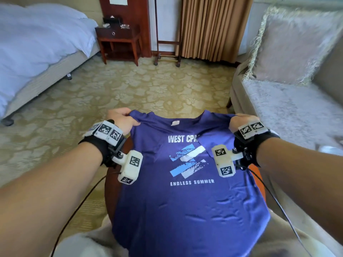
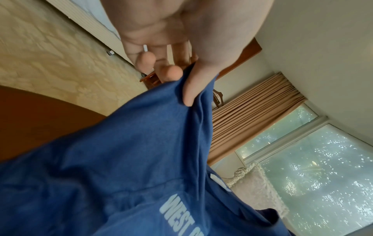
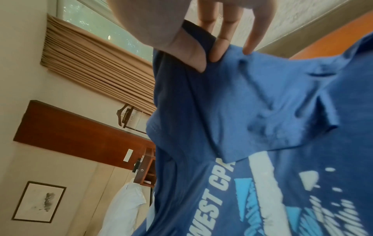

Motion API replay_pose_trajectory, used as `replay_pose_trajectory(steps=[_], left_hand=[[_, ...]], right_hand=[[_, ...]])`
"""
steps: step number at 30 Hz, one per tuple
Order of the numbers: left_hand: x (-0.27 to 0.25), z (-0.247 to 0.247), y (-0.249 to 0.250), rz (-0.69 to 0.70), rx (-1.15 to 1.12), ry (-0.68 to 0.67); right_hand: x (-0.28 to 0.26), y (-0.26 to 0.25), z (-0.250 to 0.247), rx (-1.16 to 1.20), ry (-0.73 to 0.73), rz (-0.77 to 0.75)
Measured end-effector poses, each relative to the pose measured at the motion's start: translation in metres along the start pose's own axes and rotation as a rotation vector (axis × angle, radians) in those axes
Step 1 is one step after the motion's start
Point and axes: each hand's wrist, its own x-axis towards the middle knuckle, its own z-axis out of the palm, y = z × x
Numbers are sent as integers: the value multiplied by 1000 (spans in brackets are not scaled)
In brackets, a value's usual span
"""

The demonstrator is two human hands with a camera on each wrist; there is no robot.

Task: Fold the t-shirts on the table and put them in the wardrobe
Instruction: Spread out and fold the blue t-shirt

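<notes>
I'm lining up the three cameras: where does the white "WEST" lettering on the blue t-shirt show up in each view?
Head: the WEST lettering sits centre, just below the collar of the blue t-shirt.
Left wrist: at the bottom edge, right of centre, rotated.
Right wrist: lower centre, running upward.
Shared landmark: the tan curtain, at right in the left wrist view and upper left in the right wrist view.

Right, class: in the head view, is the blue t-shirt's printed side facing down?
No: the blue t-shirt shows its "ENDLESS SUMMER" print facing up.
</notes>
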Motion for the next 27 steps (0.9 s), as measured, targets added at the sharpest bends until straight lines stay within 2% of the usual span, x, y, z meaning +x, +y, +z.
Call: replay_pose_trajectory(steps=[1,2,5,8,9,10,11,12,13,15,16,21,24,27], left_hand=[[-12,-6,0,1,-2,1],[-24,-10,0,9,-2,-1],[-64,-18,-10,47,-9,-23],[-102,-21,-34,64,23,-84],[-113,-22,-44,73,60,-102],[-122,-22,-55,75,122,-124],[-131,-23,-65,60,198,-157],[-139,-22,-74,21,286,-209],[-147,-22,-82,-37,370,-274],[-157,-19,-92,-150,514,-378],[-160,-17,-94,-185,576,-387],[-163,4,-90,-211,682,-313],[-163,19,-100,-166,783,-322],[-171,27,-99,-57,735,-218]], right_hand=[[-9,5,-3,-117,-63,14],[-18,14,-7,-180,-2,9],[-58,30,-4,-367,-122,-45],[-87,58,1,-303,-142,50],[-95,66,7,-270,-203,99],[-94,76,16,-309,-195,56],[-99,78,23,-394,-262,98],[-107,87,31,-508,-286,60],[-114,91,37,-496,-338,154],[-114,99,47,-466,-345,176],[-114,100,58,-446,-334,144],[-123,87,73,-352,-307,-13],[-131,83,87,-260,-240,13],[-131,86,100,-199,-192,41]])
